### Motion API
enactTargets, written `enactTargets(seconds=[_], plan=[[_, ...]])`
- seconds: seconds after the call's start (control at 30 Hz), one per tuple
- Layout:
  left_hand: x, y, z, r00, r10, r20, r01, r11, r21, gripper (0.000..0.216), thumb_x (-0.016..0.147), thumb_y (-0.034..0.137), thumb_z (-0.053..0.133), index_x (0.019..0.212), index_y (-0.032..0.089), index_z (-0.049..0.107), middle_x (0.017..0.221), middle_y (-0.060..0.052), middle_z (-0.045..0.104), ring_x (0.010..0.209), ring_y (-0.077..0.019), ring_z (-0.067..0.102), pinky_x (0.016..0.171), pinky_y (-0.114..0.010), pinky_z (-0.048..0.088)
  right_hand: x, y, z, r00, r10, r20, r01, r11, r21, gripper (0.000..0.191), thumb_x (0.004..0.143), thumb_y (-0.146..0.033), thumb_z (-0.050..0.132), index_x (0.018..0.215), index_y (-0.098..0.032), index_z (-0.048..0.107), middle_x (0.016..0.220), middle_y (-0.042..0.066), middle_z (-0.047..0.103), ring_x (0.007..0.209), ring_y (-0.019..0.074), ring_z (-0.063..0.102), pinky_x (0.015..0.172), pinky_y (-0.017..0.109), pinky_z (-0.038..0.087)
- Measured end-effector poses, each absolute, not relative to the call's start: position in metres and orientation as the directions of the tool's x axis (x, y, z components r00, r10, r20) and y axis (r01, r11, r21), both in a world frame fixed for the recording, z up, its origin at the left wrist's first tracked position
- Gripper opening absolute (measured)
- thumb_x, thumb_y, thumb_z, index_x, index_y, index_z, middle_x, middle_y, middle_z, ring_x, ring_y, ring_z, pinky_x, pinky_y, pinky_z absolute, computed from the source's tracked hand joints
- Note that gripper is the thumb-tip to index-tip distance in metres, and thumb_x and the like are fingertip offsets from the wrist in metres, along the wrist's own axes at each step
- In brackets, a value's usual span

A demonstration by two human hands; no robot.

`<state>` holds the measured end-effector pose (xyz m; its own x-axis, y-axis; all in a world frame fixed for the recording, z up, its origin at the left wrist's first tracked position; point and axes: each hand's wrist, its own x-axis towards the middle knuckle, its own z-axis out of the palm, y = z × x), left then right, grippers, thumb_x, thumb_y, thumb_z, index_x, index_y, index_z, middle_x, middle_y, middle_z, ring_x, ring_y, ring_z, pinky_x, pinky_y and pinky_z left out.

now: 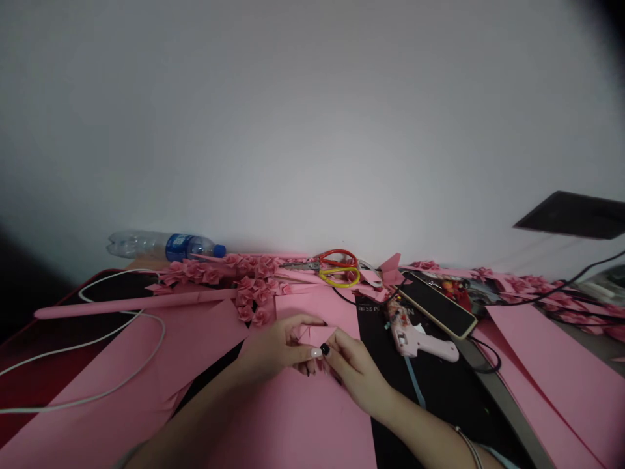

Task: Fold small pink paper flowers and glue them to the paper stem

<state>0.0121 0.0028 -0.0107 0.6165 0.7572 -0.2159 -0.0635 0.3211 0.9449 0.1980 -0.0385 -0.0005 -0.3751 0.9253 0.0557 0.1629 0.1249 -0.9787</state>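
Note:
Between my two hands is a small piece of folded pink paper [316, 335], held just above a large pink sheet [312, 417]. My left hand [288, 345] grips its left side, with the thumb laid along the front edge. On the other side, my right hand [349, 365] pinches the paper, and its dark-nailed thumb almost meets the left thumb. Some fingertips curl underneath, partly hidden by the paper.
Folded pink paper roses [256, 293] lie behind my hands, near scissors [338, 268]. A pale pink glue gun [424, 344] and a phone [437, 305] lie right. A plastic bottle [146, 245], a rolled paper stick [127, 305] and white cable [159, 345] are left; more sheets [556, 365] lie far right.

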Motion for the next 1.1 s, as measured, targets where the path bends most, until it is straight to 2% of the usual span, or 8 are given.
enactTargets(seconds=[0.17,0.23,0.33,0.4,0.53,0.63,0.77,1.1], plan=[[0.015,-0.001,-0.003,0.611,0.763,-0.211,-0.057,0.308,0.95,0.05,0.075,0.024,0.074,0.121,0.016,0.056,0.059,0.004,0.066,0.054,-0.014,0.065,0.057,-0.025,0.051,0.199,-0.038,0.004,-0.378,0.925,0.049,0.128,0.104,-0.986,0.032,0.095,-0.044,0.049,0.073,-0.02,0.049,0.06,-0.004,0.048,0.053,0.0111,0.04,0.051,0.024,0.032],[0.017,-0.003,0.001,0.599,0.772,-0.212,-0.047,0.297,0.954,0.048,0.073,0.021,0.073,0.118,0.015,0.057,0.06,0.004,0.066,0.054,-0.0154,0.065,0.057,-0.027,0.052,0.198,-0.037,0.004,-0.413,0.909,0.05,0.114,0.106,-0.988,0.031,0.096,-0.044,0.048,0.08,-0.019,0.054,0.061,-0.004,0.049,0.054,0.0117,0.044,0.052,0.024,0.034],[0.019,-0.007,0.006,0.579,0.784,-0.222,-0.022,0.287,0.958,0.043,0.07,0.019,0.073,0.11,0.017,0.058,0.08,-0.002,0.07,0.054,-0.0157,0.067,0.055,-0.03,0.054,0.197,-0.035,0.001,-0.439,0.898,0.022,0.159,0.102,-0.982,0.032,0.097,-0.046,0.047,0.094,-0.017,0.06,0.059,-0.005,0.048,0.05,0.0111,0.041,0.049,0.023,0.032],[0.02,-0.007,0.008,0.571,0.79,-0.223,-0.007,0.276,0.961,0.04,0.068,0.02,0.073,0.106,0.018,0.058,0.095,-0.005,0.07,0.056,-0.0149,0.068,0.057,-0.03,0.055,0.197,-0.035,-0.001,-0.411,0.911,0.013,0.196,0.102,-0.975,0.035,0.097,-0.048,0.046,0.091,-0.017,0.059,0.056,-0.006,0.044,0.048,0.0104,0.037,0.047,0.022,0.03],[0.019,-0.006,0.008,0.547,0.803,-0.238,0.036,0.261,0.965,0.03,0.07,0.025,0.072,0.095,0.018,0.058,0.072,0.001,0.068,0.063,-0.0175,0.068,0.063,-0.031,0.053,0.199,-0.036,-0.004,-0.376,0.926,0.03,0.243,0.129,-0.961,0.041,0.098,-0.051,0.042,0.074,-0.019,0.052,0.055,-0.005,0.043,0.048,0.0107,0.036,0.048,0.023,0.03],[0.018,-0.004,0.007,0.497,0.844,-0.199,0.121,0.16,0.98,0.015,0.075,0.031,0.066,0.08,0.017,0.06,0.067,0.001,0.064,0.067,-0.0164,0.062,0.062,-0.027,0.046,0.2,-0.037,-0.005,-0.396,0.918,0.033,0.289,0.158,-0.944,0.039,0.098,-0.047,0.044,0.07,-0.021,0.048,0.055,-0.006,0.041,0.047,0.0106,0.034,0.046,0.023,0.027],[0.016,-0.002,0.004,0.459,0.877,-0.145,0.234,0.038,0.971,0.018,0.078,0.033,0.063,0.07,0.017,0.06,0.064,0.003,0.055,0.06,-0.0122,0.049,0.055,-0.023,0.034,0.199,-0.037,-0.008,-0.393,0.92,0.016,0.328,0.156,-0.932,0.032,0.097,-0.042,0.047,0.074,-0.02,0.052,0.052,-0.008,0.034,0.044,0.0098,0.029,0.044,0.023,0.022],[0.017,-0.005,0.008,0.423,0.902,-0.089,0.36,-0.077,0.93,0.025,0.084,0.033,0.052,0.063,0.021,0.047,0.059,0.007,0.04,0.057,-0.0121,0.039,0.055,-0.024,0.028,0.198,-0.039,-0.007,-0.392,0.919,0.026,0.288,0.15,-0.946,0.033,0.1,-0.046,0.042,0.077,-0.022,0.048,0.053,-0.008,0.036,0.045,0.0106,0.03,0.045,0.024,0.024]])
